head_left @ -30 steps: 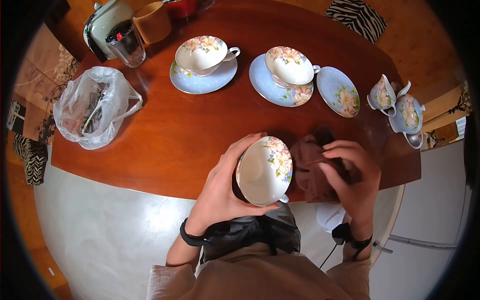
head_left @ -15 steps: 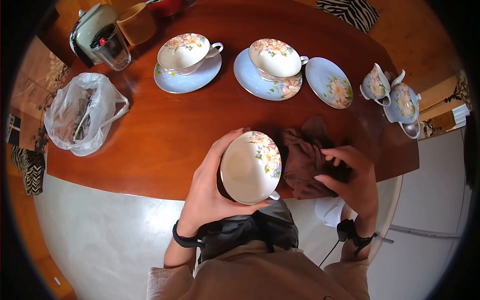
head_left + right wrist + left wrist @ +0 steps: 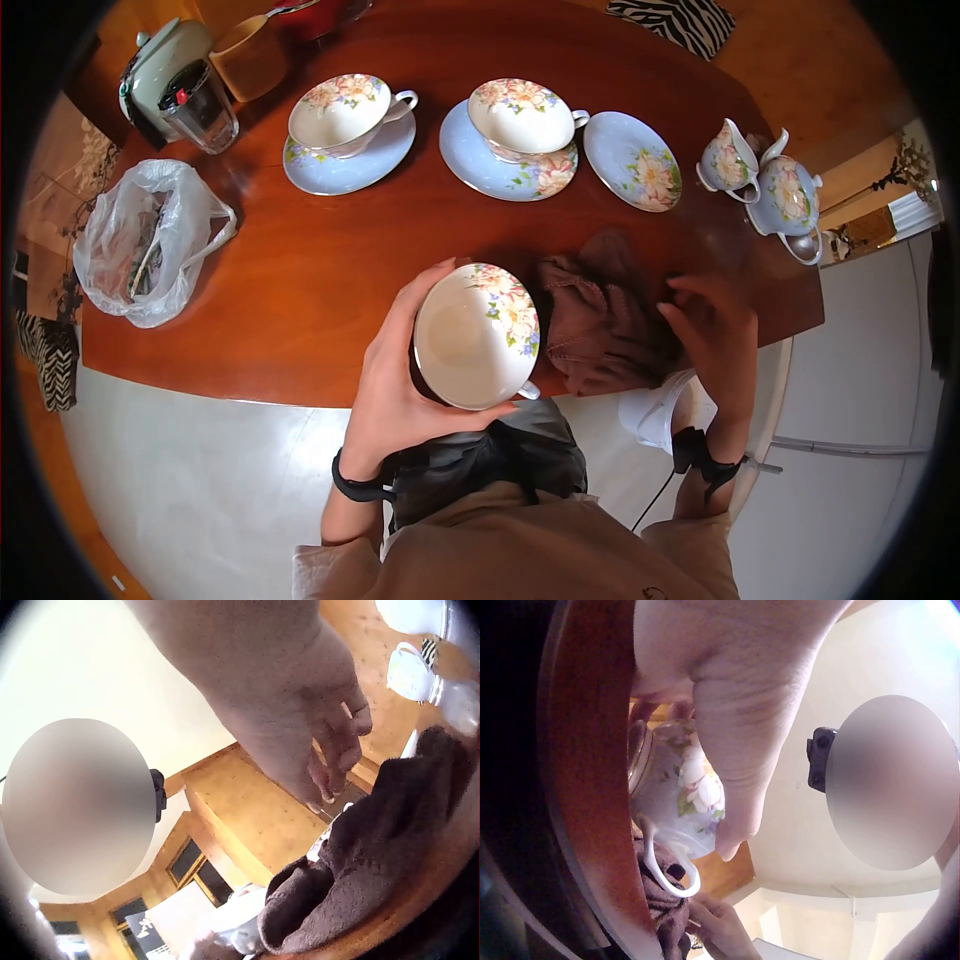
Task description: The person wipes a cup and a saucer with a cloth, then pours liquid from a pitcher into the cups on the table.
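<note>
Brown wood makes the table (image 3: 330, 260), and it is shiny and round at the edge. The left hand (image 3: 400, 380) holds a teacup (image 3: 477, 335) with flowers on it. Its fingers curl around the back of the cup and the thumb sits at the low rim. The cup is tipped on its side at the near edge of the table, so its white inside faces up at the head camera. Its little handle (image 3: 667, 866) points down toward the person. Just to the right of the cup lies a brown cloth (image 3: 600, 320), all bunched up on the table and touching the cup. The right hand (image 3: 712, 335) is over the right end of the cloth. Its fingers are bent a little and loose, and they do not pinch the cloth. Farther back on the table are two more flower cups. One cup (image 3: 340, 112) sits on a blue saucer (image 3: 335, 165), and the other cup (image 3: 520, 118) sits on another blue saucer (image 3: 500, 165). A third saucer (image 3: 632, 160) has no cup on it. A small jug (image 3: 725, 160) and a little teapot (image 3: 785, 200) stand at the far right. A plastic bag (image 3: 140, 245) lies at the left side, and a glass (image 3: 200, 105) stands behind it.
</note>
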A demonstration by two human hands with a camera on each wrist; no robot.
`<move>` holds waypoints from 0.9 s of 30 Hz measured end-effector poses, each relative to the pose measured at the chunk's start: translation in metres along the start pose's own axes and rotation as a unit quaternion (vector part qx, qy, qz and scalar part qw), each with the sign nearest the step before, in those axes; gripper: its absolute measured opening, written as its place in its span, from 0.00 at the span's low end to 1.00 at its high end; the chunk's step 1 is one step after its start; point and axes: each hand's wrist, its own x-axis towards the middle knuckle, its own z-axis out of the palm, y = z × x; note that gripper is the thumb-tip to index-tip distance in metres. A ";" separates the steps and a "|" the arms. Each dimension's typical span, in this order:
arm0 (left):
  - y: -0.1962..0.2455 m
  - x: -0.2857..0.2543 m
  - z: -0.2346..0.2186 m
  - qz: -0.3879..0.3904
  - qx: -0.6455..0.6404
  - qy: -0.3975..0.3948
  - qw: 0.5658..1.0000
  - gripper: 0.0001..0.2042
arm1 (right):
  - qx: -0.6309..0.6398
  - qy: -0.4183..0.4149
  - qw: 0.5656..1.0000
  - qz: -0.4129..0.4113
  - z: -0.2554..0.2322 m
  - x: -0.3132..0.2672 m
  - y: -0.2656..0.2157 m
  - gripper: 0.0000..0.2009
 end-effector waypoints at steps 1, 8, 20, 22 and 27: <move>0.000 0.000 0.000 -0.007 -0.002 0.000 1.000 0.53 | -0.015 0.016 1.000 -0.006 0.001 0.003 0.003 0.09; 0.001 0.000 -0.001 -0.008 0.007 -0.001 1.000 0.54 | 0.006 -0.078 0.997 0.014 0.014 0.018 0.032 0.08; 0.002 -0.001 -0.002 -0.016 -0.003 -0.003 1.000 0.54 | 0.235 0.109 0.965 0.030 0.001 0.042 0.025 0.07; 0.002 -0.001 -0.003 -0.014 -0.003 -0.001 1.000 0.54 | 0.281 0.142 0.949 -0.008 -0.003 0.046 0.018 0.08; 0.003 0.000 -0.003 -0.017 -0.007 -0.005 1.000 0.53 | 0.470 0.161 0.867 -0.027 -0.005 0.039 -0.016 0.12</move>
